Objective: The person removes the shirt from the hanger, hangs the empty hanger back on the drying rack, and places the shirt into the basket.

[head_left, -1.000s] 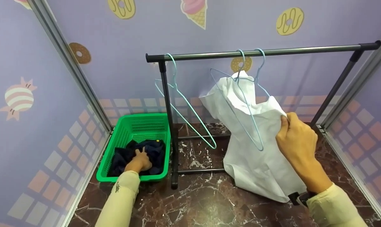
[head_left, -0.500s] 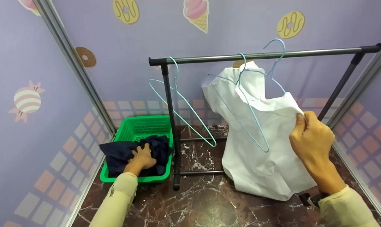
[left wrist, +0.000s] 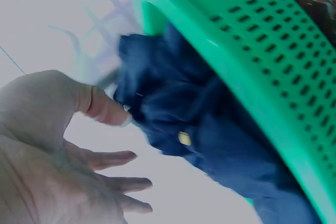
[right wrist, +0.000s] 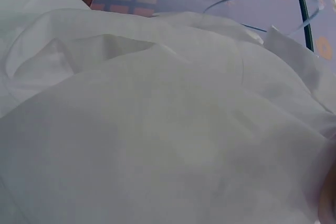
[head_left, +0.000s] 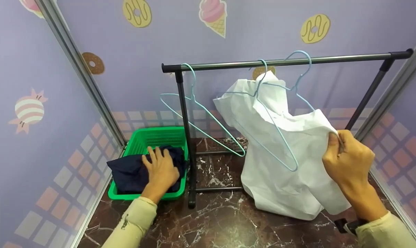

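Observation:
At the right in the head view, my right hand [head_left: 349, 160] pinches the shoulder of a white garment [head_left: 280, 162], with a blue hanger [head_left: 299, 77] inside it. That hanger's hook is at the rail of the clothes rack [head_left: 345, 59]; whether it rests there I cannot tell. White cloth [right wrist: 157, 129] fills most of the right wrist view. Over dark navy clothing [head_left: 128, 172] in a green basket [head_left: 113, 193], my left hand [head_left: 161, 172] spreads its fingers. The left wrist view shows its thumb near the navy cloth [left wrist: 178, 103], gripping nothing.
A bare blue hanger [head_left: 283, 136] hangs in front of the white garment. Another bare hanger [head_left: 218, 120] hangs at the rack's left end, near its upright [head_left: 185, 120]. Patterned wall panels stand close on the left and right, above a dark marbled floor [head_left: 221, 220].
My left hand has lifted from the navy clothing and spread its fingers; a flap of that cloth now lies over the basket's left rim. My right hand has moved right, pulling the white garment.

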Motion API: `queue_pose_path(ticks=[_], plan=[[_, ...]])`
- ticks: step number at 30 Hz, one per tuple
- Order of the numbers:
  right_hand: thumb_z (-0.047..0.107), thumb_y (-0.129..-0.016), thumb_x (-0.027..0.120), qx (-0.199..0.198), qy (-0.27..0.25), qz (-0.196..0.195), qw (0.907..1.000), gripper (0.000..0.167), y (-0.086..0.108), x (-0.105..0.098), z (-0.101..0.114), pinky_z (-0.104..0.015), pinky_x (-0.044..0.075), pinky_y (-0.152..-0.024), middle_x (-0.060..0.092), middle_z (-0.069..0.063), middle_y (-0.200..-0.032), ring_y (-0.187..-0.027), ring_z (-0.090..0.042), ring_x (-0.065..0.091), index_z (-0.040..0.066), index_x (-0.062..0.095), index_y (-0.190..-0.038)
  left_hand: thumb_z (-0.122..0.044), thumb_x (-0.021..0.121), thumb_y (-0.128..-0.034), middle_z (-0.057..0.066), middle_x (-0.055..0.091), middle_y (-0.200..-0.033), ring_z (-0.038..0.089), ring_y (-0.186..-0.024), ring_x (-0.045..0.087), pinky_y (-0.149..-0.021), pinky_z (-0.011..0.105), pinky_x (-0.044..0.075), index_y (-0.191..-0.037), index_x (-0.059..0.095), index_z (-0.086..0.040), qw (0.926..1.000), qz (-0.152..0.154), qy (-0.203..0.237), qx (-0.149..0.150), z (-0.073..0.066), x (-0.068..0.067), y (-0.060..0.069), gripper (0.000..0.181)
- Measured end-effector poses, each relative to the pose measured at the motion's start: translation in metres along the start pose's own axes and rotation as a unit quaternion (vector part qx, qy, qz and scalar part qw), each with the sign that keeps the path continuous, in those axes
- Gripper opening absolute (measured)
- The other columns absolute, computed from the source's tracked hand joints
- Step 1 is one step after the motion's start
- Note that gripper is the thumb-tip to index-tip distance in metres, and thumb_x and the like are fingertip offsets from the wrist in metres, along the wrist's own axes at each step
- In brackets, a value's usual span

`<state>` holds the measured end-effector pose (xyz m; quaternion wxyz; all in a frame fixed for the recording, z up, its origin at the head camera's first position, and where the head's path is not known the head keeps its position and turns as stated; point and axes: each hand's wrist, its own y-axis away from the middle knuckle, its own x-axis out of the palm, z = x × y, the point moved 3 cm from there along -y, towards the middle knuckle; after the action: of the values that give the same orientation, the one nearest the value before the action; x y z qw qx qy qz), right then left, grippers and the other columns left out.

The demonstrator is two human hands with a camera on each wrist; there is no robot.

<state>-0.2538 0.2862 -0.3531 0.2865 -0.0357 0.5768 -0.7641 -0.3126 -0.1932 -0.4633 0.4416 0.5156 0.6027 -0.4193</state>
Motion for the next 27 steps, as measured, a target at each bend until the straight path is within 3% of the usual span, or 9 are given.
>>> queue_pose_path(ticks=[4,7,11,14,18,22,25,27], plan=[[0.017,-0.096,0.066,-0.032,-0.02,0.0,0.9993,0.026,0.005,0.004,0.011,-0.027,0.029,-0.045,0.063,-0.017,-0.055,-0.044,-0.014,0.041,-0.004,0.071,-0.081,-0.017,0.069,-0.0989,0.034,0.035,-0.168,0.055,-0.165,0.01,-0.128,0.077,0.009,-0.155,0.048,0.004,0.996,-0.079,0.006,0.042,-0.019,-0.007,0.008,0.064],[0.017,-0.096,0.066,-0.061,-0.032,-0.001,0.9976,0.027,0.008,0.01,0.024,-0.03,0.03,-0.041,0.064,-0.015,-0.057,-0.041,-0.026,0.046,-0.003,0.071,-0.08,-0.013,0.069,-0.096,0.031,0.046,-0.161,0.052,-0.162,0.024,-0.128,0.074,0.017,-0.148,0.057,0.003,0.9888,-0.13,0.019,0.071,-0.033,-0.01,0.014,0.056],[0.018,-0.097,0.065,-0.086,-0.042,0.007,0.9954,0.026,0.01,0.018,0.043,-0.038,0.033,-0.04,0.065,-0.012,-0.06,-0.041,-0.025,0.049,-0.001,0.071,-0.08,-0.009,0.071,-0.089,0.029,0.056,-0.152,0.05,-0.15,0.043,-0.122,0.066,0.033,-0.14,0.062,0.005,0.9767,-0.176,0.057,0.108,-0.051,-0.011,0.022,0.054],[0.017,-0.098,0.064,-0.096,-0.049,0.016,0.994,0.025,0.011,0.025,0.057,-0.042,0.036,-0.039,0.068,-0.012,-0.062,-0.041,-0.025,0.051,0.0,0.071,-0.082,-0.008,0.071,-0.0861,0.027,0.06,-0.146,0.047,-0.141,0.052,-0.114,0.06,0.042,-0.138,0.064,0.005,0.9718,-0.178,0.079,0.133,-0.064,-0.008,0.028,0.054],[0.014,-0.098,0.064,-0.105,-0.063,0.024,0.9922,0.022,0.012,0.035,0.073,-0.042,0.039,-0.038,0.07,-0.012,-0.065,-0.041,-0.023,0.052,0.0,0.071,-0.083,-0.008,0.069,-0.0871,0.023,0.066,-0.139,0.043,-0.131,0.059,-0.108,0.055,0.046,-0.134,0.068,0.004,0.9725,-0.153,0.082,0.156,-0.076,-0.003,0.034,0.048],[0.012,-0.098,0.064,-0.112,-0.076,0.027,0.9905,0.018,0.013,0.042,0.085,-0.043,0.04,-0.04,0.07,-0.011,-0.066,-0.045,-0.023,0.054,0.001,0.071,-0.085,-0.011,0.075,-0.0889,0.023,0.066,-0.133,0.042,-0.121,0.064,-0.105,0.053,0.05,-0.121,0.071,0.002,0.9684,-0.138,0.088,0.188,-0.084,0.003,0.038,0.035],[0.011,-0.098,0.064,-0.115,-0.076,0.033,0.9899,0.017,0.015,0.044,0.089,-0.043,0.039,-0.041,0.069,-0.01,-0.066,-0.046,-0.022,0.054,0.001,0.07,-0.086,-0.016,0.073,-0.0949,0.023,0.066,-0.124,0.041,-0.109,0.065,-0.097,0.053,0.053,-0.106,0.069,-0.003,0.9613,-0.134,0.101,0.218,-0.089,0.008,0.041,0.018],[0.011,-0.098,0.065,-0.115,-0.076,0.033,0.9899,0.017,0.015,0.044,0.088,-0.042,0.038,-0.041,0.068,-0.01,-0.065,-0.045,-0.022,0.053,0.001,0.07,-0.085,-0.021,0.066,-0.1014,0.022,0.065,-0.119,0.041,-0.105,0.064,-0.094,0.054,0.053,-0.104,0.068,-0.005,0.9592,-0.119,0.109,0.232,-0.092,0.011,0.042,0.016]])
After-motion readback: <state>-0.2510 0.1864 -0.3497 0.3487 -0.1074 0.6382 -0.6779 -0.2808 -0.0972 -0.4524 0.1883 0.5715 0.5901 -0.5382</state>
